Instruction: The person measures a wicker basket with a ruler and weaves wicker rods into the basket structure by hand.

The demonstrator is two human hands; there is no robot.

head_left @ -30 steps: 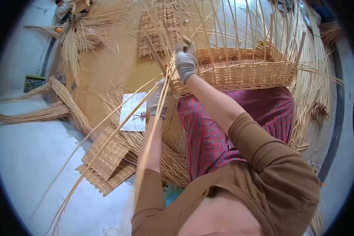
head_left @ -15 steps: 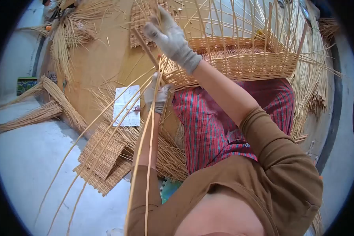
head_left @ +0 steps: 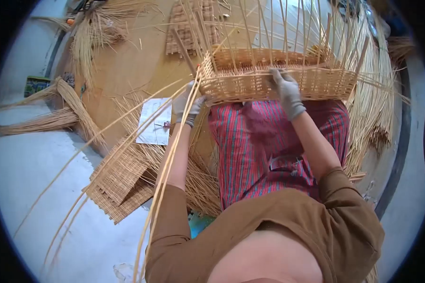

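Observation:
A half-woven wicker basket rests across the lap, its upright stakes pointing away from me. My left hand, in a pale work glove, grips the basket's left end; long loose canes run across it and hide some of its fingers. At the middle of the basket's front wall is my gloved right hand, its fingers closed at the top edge of the weave. The loose canes leave the left corner and trail toward the lower left.
Woven mats and a white paper sheet lie left of the lap. Cane bundles lie at far left, top left and along the right. Another woven piece is on the brown board.
My right hand has come down from above the basket's left end to the middle of its front wall. My left hand stays at the left end. The loose canes have swung slightly left.

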